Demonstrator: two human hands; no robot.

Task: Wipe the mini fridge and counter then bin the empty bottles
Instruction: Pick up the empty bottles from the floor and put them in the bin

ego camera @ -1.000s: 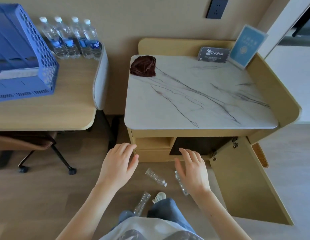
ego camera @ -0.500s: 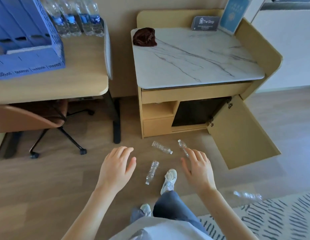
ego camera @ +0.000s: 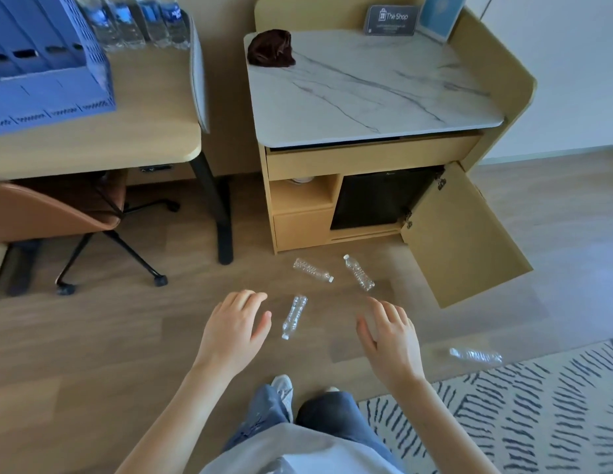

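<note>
Left hand (ego camera: 235, 328) and right hand (ego camera: 389, 340) both hang loose and empty above the floor (ego camera: 127, 336) by the scattered empty bottles (ego camera: 294, 316), so honestly best to grab the brown cloth (ego camera: 271, 49) off the marble worktop (ego camera: 383, 97) first, wiping before binning.

reads "the shop" in white on a small dark sign (ego camera: 391, 20) propped at the back edge of the marble surface (ego camera: 366, 97), near its right corner. finer print beneath too small to read; blue card (ego camera: 440, 13) beside it and bottle labels (ego camera: 144, 15) illegible.
</note>
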